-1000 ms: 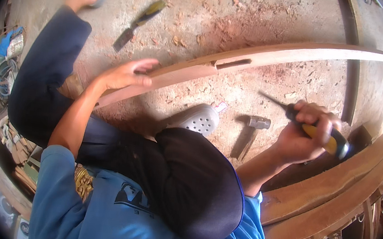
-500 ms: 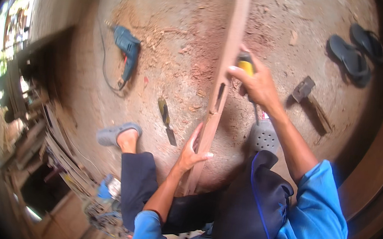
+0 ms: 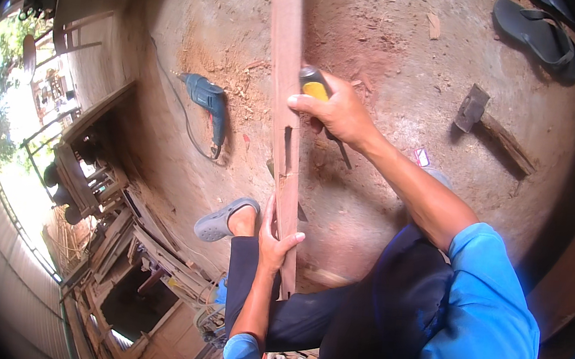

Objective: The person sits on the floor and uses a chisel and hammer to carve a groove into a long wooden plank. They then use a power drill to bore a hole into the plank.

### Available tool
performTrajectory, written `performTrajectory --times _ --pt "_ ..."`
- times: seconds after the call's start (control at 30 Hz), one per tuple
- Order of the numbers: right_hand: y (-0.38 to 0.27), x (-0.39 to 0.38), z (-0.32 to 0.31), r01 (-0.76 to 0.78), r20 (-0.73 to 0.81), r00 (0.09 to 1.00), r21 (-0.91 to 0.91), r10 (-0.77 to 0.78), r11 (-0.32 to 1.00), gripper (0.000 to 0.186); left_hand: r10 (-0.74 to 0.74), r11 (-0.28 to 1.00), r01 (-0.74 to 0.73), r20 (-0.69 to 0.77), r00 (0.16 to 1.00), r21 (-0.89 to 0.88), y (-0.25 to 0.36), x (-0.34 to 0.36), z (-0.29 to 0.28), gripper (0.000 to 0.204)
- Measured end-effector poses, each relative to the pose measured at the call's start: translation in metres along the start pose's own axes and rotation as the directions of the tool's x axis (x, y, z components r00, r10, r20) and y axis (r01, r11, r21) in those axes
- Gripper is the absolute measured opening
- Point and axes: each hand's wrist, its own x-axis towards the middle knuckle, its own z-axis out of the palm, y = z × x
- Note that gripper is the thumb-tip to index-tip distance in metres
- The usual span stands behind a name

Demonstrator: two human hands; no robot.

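Observation:
A long reddish wooden beam [image 3: 287, 52] runs from the top of the view down to my lap, with a narrow slot cut in its face. My left hand [image 3: 275, 247] is closed round its near part, below the slot, with the thumb over the right edge. My right hand [image 3: 337, 113] grips a chisel with a yellow and black handle [image 3: 315, 89], its thin dark blade pointing down and right. The right thumb presses against the beam above the slot. Behind the beam a second chisel [image 3: 303, 213] lies on the floor, mostly hidden.
A blue power drill [image 3: 206, 95] with its cord lies on the floor at left, among wood shavings. To the right is a hammer [image 3: 476, 110] with a wooden handle, and beyond it dark flip-flops [image 3: 536, 36]. Stacked timber [image 3: 110, 241] fills the lower left.
The beam's far end has swung left, and both hands keep their holds. The beam now covers most of the floor chisel. The whole view has also turned, shifting the drill and hammer.

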Motion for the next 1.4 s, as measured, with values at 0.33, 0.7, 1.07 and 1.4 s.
performTrajectory --times 0.33,0.7,1.07,1.4 --pt "0.020 0.059 0.026 -0.087 0.166 0.981 -0.108 0.104 0.990 0.067 -0.140 0.988 0.133 -0.102 0.985 -0.072 -0.002 0.007 0.022 0.121" --pt "0.017 0.063 0.026 -0.174 0.159 0.968 -0.131 0.194 0.976 0.063 -0.098 0.976 0.074 -0.109 0.989 -0.204 -0.012 0.022 0.052 0.122" --pt "-0.001 0.013 -0.027 -0.321 -0.027 0.940 -0.414 0.340 0.852 0.057 -0.087 0.955 0.064 -0.067 0.994 -0.290 -0.023 0.028 0.055 0.120" --pt "-0.031 -0.087 -0.121 -0.443 -0.191 0.894 -0.517 0.405 0.733 0.049 -0.043 0.961 0.025 -0.058 0.997 -0.277 -0.031 0.032 0.053 0.121"
